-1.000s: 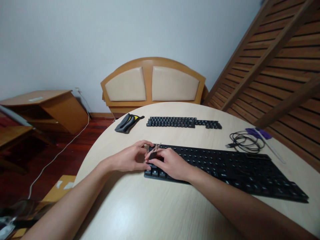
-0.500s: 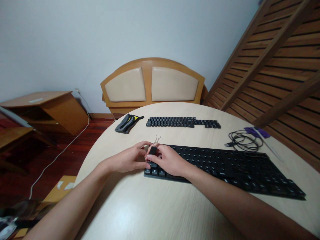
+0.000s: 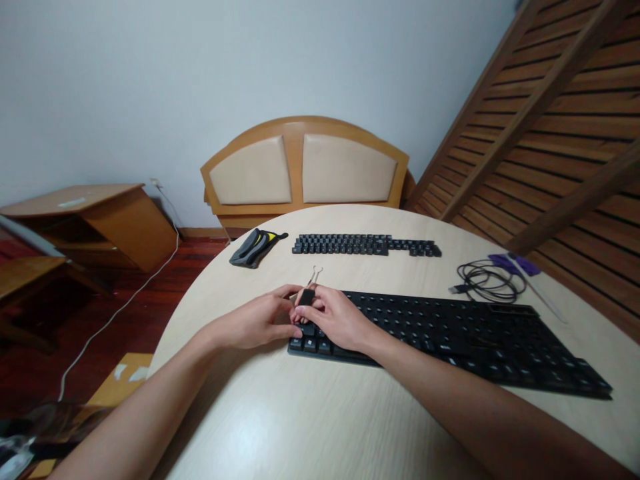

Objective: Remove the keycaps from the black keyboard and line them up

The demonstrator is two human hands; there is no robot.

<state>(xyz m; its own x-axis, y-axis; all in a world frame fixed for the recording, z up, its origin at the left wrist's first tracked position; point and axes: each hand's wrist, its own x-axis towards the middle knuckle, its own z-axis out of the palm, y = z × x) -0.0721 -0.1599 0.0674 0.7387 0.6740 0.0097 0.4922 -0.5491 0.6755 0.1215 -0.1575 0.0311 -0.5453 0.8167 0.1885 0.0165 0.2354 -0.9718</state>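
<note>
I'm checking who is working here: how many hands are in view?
2: the left hand at the left end of the black keyboard, and the right hand beside it, holding a black-handled wire tool. No third hand shows.

A pale, rounded wood-grain counter [image 3: 375, 427] carries a dark grey pouch [image 3: 255, 249] with yellow showing near its far left edge, and toward the right a purple cloth [image 3: 529, 268] with a thin pale rod [image 3: 543, 293] reaching across it. Beyond stands an arched wooden headboard [image 3: 297, 167] with two cream panels, before a bluish-white wall [image 3: 200, 73], while a slatted brown wooden screen [image 3: 540, 133] slants at the right. At the left, a white cord [image 3: 125, 308] trails from a wall outlet [image 3: 156, 182] over the dark red floor [image 3: 150, 287], past a wooden cabinet [image 3: 125, 223] toward a tan box [image 3: 113, 393].
</note>
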